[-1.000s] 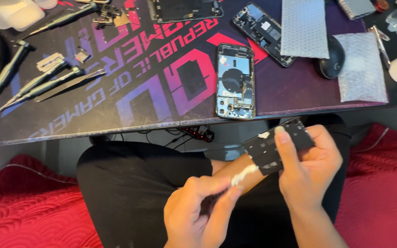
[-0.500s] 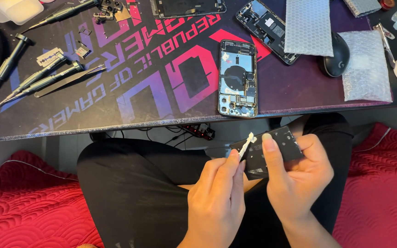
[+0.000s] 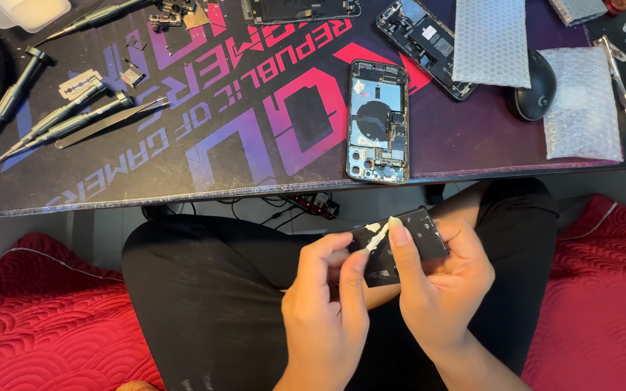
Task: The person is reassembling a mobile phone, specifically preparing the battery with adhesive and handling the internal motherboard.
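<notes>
Over my lap, my right hand (image 3: pixel 447 289) grips a black flat rectangular part (image 3: pixel 416 239) with white specks, thumb laid across its top. My left hand (image 3: pixel 327 304) pinches a small white strip (image 3: pixel 378 233) at the part's left edge between thumb and forefinger. On the desk mat just above lies an opened phone body (image 3: pixel 378 121) with its insides exposed, face up near the mat's front edge.
A second opened phone (image 3: pixel 424 42) and a phone frame (image 3: pixel 300 9) lie farther back. Bubble-wrap pieces (image 3: pixel 582 105), a black mouse (image 3: pixel 535 94), screwdrivers (image 3: pixel 74 119) and tweezers (image 3: pixel 110 123) sit on the purple desk mat (image 3: pixel 204 152). Red quilted bedding (image 3: pixel 45 318) flanks my black-clad legs.
The left hand went from pulling the white strip away below the part to pinching it at the part's left edge. Both hands shifted slightly lower and left.
</notes>
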